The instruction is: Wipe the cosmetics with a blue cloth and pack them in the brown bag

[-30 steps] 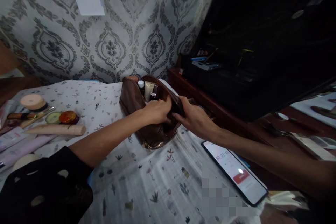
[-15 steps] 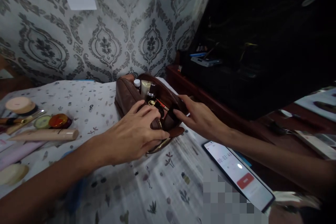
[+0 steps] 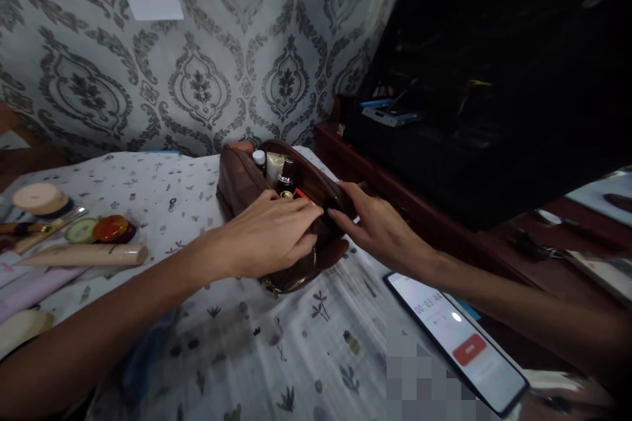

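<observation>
"Fingers of the left hand lie close together, bent over the near side of the open bag; whether they pinch anything, I can't tell."

"And the right hand?"

"Thumb and fingers pinch the bag's right rim between them."

"Where's the bag, exactly?"

"On the sheet, between the 2 hands, with the phone lying apart, nearer the viewer."

"What's just changed?"

"1 second ago the left fingers were down in the bag's mouth. At 0.5 seconds they were out and spread over its near edge; now they're drawn together. Right grip's the same."

"Meaning?"

"I'd judge the reaching in has given way to handling the near edge."

"Anything inside?"

"A white-capped bottle, a tube and a dark bottle, all upright or nearly so."
</observation>
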Motion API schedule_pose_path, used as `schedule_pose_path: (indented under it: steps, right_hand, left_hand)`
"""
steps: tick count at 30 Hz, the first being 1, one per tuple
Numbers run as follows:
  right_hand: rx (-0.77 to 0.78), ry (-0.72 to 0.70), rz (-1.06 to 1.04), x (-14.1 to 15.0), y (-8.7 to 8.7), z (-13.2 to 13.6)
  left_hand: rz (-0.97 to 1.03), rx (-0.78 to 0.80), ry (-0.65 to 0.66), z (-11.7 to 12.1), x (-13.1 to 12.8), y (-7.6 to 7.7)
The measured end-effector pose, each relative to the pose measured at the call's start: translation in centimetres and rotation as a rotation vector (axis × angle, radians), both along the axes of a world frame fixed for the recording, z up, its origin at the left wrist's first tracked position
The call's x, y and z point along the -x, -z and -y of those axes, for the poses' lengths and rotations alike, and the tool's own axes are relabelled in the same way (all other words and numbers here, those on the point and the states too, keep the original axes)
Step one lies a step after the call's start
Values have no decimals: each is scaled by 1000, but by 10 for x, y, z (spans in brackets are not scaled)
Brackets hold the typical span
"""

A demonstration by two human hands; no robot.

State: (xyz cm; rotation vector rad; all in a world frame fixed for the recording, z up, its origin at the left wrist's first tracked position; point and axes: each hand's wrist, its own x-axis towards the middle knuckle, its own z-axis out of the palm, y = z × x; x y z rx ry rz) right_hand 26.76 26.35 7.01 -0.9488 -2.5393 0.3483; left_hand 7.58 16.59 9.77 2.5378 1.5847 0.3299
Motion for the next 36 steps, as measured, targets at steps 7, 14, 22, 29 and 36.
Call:
schedule_pose_path:
  steps: [7,14,22,29,36]
  right_hand:
    - [89,-23,-52,-4,-3,6]
    - [63,10,6,-10,-2,11]
    - [55,51,37,-10,-1,12]
    - [61,60,5,-12,-2,13]
    - [117,40,-24,-19,1,15]
  left_hand:
    - [5,38,-206,-30,-20,10]
    - [-15,4,-328,-41,-33,13]
    - [-46,-11,-382,-43,-39,12]
    - [-49,10,-331,-49,-36,12]
    - [33,87,-203,-40,-14,-2]
